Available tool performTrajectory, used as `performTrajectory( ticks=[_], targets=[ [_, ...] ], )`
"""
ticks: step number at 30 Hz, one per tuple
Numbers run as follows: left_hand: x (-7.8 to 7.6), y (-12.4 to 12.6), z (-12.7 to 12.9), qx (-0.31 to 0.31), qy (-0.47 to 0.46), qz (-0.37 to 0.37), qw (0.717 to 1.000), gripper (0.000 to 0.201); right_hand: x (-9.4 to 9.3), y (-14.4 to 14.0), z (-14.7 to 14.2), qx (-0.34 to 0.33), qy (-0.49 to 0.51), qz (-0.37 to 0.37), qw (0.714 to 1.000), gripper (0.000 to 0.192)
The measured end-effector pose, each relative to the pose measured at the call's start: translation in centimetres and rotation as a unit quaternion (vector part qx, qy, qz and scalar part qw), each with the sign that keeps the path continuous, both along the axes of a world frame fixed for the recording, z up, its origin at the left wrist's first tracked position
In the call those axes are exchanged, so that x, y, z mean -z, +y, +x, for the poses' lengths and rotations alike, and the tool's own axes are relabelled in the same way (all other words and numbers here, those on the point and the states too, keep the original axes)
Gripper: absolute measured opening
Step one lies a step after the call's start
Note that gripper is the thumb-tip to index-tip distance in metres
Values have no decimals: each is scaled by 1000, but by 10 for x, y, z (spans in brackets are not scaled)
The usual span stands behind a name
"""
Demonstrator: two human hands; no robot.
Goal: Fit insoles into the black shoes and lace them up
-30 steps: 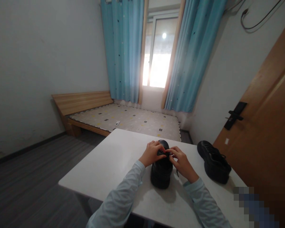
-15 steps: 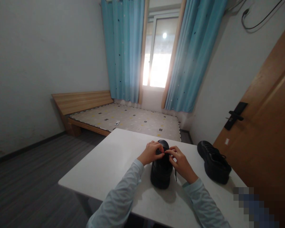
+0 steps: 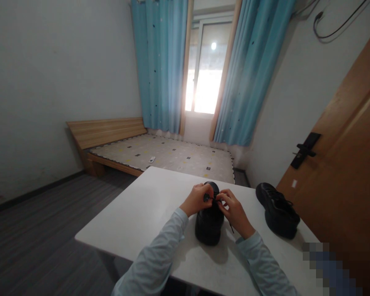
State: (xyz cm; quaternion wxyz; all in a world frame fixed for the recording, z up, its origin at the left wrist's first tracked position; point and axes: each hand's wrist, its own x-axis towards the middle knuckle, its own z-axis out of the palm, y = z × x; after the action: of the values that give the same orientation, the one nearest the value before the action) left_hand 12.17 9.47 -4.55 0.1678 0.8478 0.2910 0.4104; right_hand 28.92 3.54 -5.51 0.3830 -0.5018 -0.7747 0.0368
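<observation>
No readable text, label, brand or number anywhere (shoes, door, wall all unmarked).

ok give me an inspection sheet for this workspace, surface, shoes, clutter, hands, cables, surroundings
surface: white table, matte, near edge toward the person
job's things: black shoe at table middle, toe pointing away; a thin black lace hangs down its right side
clutter: second black shoe to the right, apart from the first
grips: left hand and right hand both pinch the lace over the shoe's top, fingertips close together
cables: dark cable looped on the wall, upper right
surroundings: wooden bed with patterned mat, blue curtains beside a bright window, wooden door with dark handle
</observation>
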Motion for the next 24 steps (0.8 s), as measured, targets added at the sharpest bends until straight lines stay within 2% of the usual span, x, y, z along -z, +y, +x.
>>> performTrajectory(
  ticks=[7,13,19,24],
  targets=[
    [-5,-6,-2,60,-36,-63,996,20,-1,1,-5,-26,45,6,999,10],
    [-5,-8,-1,68,-58,-81,993,16,-6,0,-6,-17,142,-22,990,11],
    [-5,-7,-1,81,-100,-92,987,17,-9,-2,-2,-22,235,-56,970,16],
    [-5,-7,-1,81,-121,-100,984,16,-11,-1,0,-42,321,-73,943,17]
  ],
)
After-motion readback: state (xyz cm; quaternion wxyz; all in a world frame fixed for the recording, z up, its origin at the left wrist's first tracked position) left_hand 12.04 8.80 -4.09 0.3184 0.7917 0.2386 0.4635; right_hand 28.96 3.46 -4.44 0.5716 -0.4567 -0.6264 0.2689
